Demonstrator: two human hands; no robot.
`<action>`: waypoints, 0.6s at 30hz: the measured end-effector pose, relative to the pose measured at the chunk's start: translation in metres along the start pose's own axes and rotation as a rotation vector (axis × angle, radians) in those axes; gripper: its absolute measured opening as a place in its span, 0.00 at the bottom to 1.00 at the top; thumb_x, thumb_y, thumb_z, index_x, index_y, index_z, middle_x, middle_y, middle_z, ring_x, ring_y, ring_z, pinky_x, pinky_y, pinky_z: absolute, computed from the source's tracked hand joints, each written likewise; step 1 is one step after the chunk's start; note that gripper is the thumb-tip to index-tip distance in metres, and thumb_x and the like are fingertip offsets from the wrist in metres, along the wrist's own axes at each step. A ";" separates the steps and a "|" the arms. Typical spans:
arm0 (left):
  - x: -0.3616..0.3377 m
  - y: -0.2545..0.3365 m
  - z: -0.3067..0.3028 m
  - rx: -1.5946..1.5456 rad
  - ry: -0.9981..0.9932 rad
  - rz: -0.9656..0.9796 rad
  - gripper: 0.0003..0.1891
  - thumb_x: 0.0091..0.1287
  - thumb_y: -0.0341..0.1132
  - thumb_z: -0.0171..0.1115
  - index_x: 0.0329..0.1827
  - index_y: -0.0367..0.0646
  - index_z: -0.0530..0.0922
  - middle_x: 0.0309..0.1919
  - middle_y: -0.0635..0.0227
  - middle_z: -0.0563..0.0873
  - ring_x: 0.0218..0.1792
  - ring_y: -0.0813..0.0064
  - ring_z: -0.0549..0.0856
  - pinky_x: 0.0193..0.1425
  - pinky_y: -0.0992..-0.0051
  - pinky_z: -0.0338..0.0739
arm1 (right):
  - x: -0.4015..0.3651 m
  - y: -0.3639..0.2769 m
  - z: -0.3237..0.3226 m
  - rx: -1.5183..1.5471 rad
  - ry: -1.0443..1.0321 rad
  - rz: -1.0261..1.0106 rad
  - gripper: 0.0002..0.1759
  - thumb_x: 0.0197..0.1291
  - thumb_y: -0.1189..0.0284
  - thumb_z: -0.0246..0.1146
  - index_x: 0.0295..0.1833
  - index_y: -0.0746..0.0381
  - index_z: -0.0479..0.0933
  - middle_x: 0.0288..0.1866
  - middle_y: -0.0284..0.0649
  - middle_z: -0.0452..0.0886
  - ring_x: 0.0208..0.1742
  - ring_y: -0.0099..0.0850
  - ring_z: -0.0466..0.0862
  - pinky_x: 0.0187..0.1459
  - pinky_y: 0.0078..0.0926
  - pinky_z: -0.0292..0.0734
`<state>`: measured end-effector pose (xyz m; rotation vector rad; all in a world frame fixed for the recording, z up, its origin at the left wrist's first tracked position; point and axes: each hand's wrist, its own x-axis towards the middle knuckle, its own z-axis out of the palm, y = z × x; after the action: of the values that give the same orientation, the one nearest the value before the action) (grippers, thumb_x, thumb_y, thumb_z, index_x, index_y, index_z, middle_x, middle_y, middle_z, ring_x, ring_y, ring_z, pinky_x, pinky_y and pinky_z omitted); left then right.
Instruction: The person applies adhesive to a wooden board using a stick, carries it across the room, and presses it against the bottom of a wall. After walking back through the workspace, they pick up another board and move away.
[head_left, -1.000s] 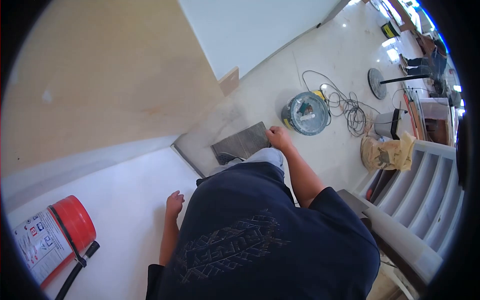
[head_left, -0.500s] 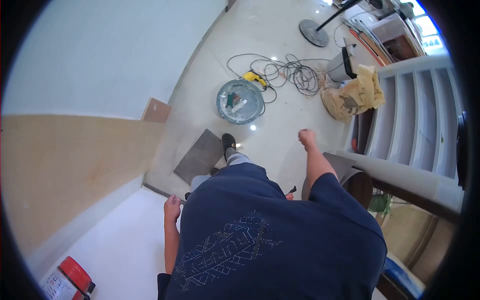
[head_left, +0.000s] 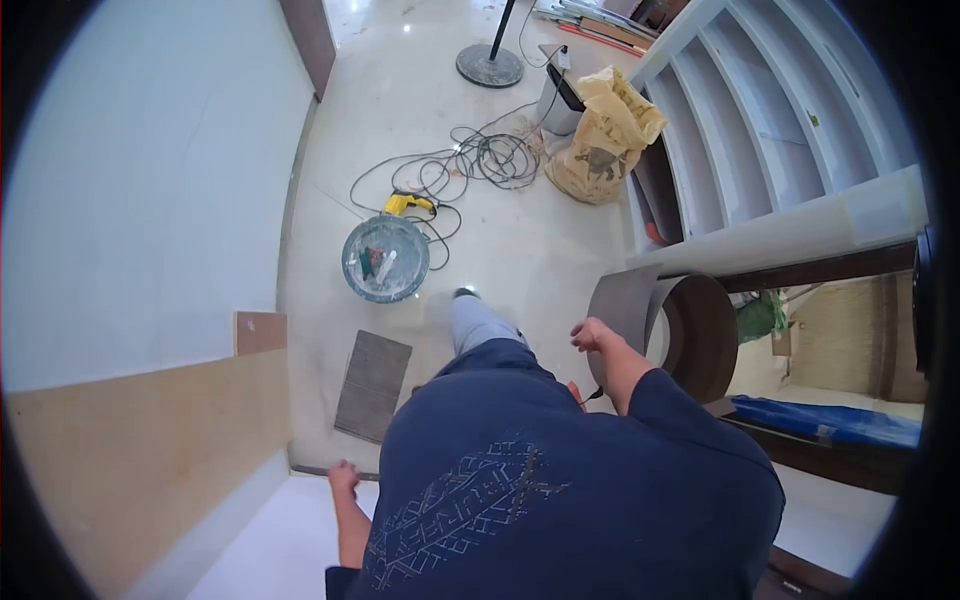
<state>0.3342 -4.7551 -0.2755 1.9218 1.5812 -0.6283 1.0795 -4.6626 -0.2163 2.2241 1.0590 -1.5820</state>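
I am standing and looking down over my dark blue shirt. My right hand (head_left: 592, 335) swings at my side with its fingers curled and nothing in it, close to a curled roll of grey sheet (head_left: 700, 345). My left hand (head_left: 345, 478) hangs low by my hip, blurred by motion, and nothing shows in it. One leg in grey trousers steps forward toward a round bucket (head_left: 385, 259) that holds tools. A grey ribbed mat (head_left: 373, 385) lies on the floor just left of my legs.
A yellow drill (head_left: 405, 203) and tangled cables (head_left: 480, 155) lie beyond the bucket. A brown paper bag (head_left: 600, 135) leans by a white shelf unit (head_left: 790, 120). A stand's round base (head_left: 490, 65) is farther off. A white wall and wood panel (head_left: 130, 450) run along the left.
The view has swung right and forward along the floor. The fire extinguisher has left the view. My right hand dropped back to my side near the grey roll, and my left hand moved lower.
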 end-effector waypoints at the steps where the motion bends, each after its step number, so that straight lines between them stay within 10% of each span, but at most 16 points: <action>1: -0.010 0.037 -0.017 -0.528 0.024 -0.254 0.17 0.62 0.33 0.57 0.52 0.34 0.80 0.40 0.53 0.85 0.33 0.63 0.87 0.35 0.69 0.80 | 0.058 0.049 -0.004 0.037 0.046 -0.049 0.16 0.55 0.69 0.61 0.50 0.59 0.80 0.41 0.40 0.85 0.34 0.35 0.85 0.38 0.31 0.80; 2: -0.030 0.090 -0.050 -1.065 0.050 -0.514 0.17 0.62 0.34 0.58 0.51 0.37 0.81 0.40 0.54 0.86 0.33 0.60 0.87 0.36 0.66 0.80 | 0.113 0.096 -0.008 0.071 0.090 -0.099 0.15 0.55 0.70 0.61 0.48 0.59 0.81 0.41 0.39 0.85 0.34 0.33 0.85 0.38 0.31 0.80; 5: -0.017 0.112 0.028 -0.980 0.019 -0.519 0.17 0.63 0.38 0.58 0.49 0.37 0.81 0.37 0.53 0.87 0.32 0.59 0.87 0.36 0.64 0.79 | 0.092 0.023 -0.076 -1.222 0.173 -0.541 0.11 0.55 0.73 0.57 0.43 0.59 0.82 0.35 0.40 0.84 0.31 0.29 0.84 0.36 0.28 0.79; 12: 0.049 0.264 -0.091 -0.429 0.092 -0.167 0.23 0.66 0.48 0.56 0.34 0.31 0.83 0.22 0.58 0.83 0.24 0.72 0.83 0.32 0.68 0.78 | 0.114 -0.095 -0.225 0.336 0.314 -0.548 0.17 0.61 0.62 0.54 0.30 0.62 0.81 0.27 0.38 0.82 0.30 0.26 0.82 0.34 0.26 0.76; 18: 0.148 0.405 -0.281 -0.996 0.041 -0.514 0.22 0.65 0.47 0.58 0.23 0.35 0.80 0.14 0.65 0.77 0.21 0.74 0.79 0.28 0.68 0.74 | 0.133 -0.038 -0.326 0.165 0.181 -0.172 0.25 0.65 0.52 0.53 0.33 0.63 0.81 0.26 0.40 0.82 0.31 0.28 0.82 0.36 0.30 0.76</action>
<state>0.7603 -4.5138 -0.1177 0.8065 1.9057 0.0601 1.3156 -4.3999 -0.1960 2.4852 1.2399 -1.6127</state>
